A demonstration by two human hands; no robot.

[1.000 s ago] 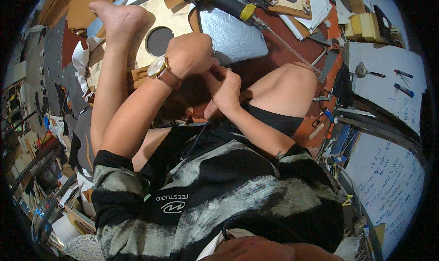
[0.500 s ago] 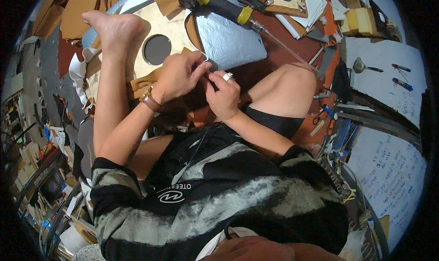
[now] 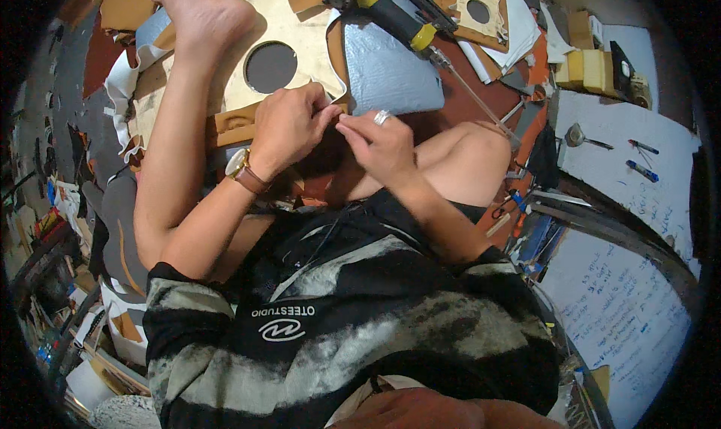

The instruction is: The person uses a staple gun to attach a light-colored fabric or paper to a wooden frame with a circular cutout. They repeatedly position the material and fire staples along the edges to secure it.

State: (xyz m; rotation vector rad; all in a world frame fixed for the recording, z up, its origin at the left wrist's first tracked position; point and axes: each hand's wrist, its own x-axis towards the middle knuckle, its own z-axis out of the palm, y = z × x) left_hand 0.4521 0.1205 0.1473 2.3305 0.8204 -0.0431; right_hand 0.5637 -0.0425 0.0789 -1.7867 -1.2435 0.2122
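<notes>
A pale board point(image 3: 225, 91) with a round cut-out lies in front of me, its edges wrapped in tan leather point(image 3: 231, 128) with a whitish backing. My left hand point(image 3: 289, 132) is closed at the board's near right corner, thumb and fingers pinching the leather's edge. Beside it my right hand point(image 3: 383, 145) is closed too, thumb and forefinger together just right of the left fingertips. What sits between the right fingertips is too small to make out. A yellow and black staple gun point(image 3: 383, 16) with an air hose lies beyond the hands, on a silvery-blue padded piece point(image 3: 394, 80).
My bare foot point(image 3: 206, 16) rests on the board's far left part. A second leather-edged board point(image 3: 472, 34) lies at the far right near white sheets. Yellow foam blocks point(image 3: 589, 72) and white boards with handwriting point(image 3: 608, 279) are on the right. Scraps crowd the left.
My right hand has moved a little right, its fingertips drawing slightly away from the left hand. The left hand stays at the board's corner. The whole view has shifted slightly.
</notes>
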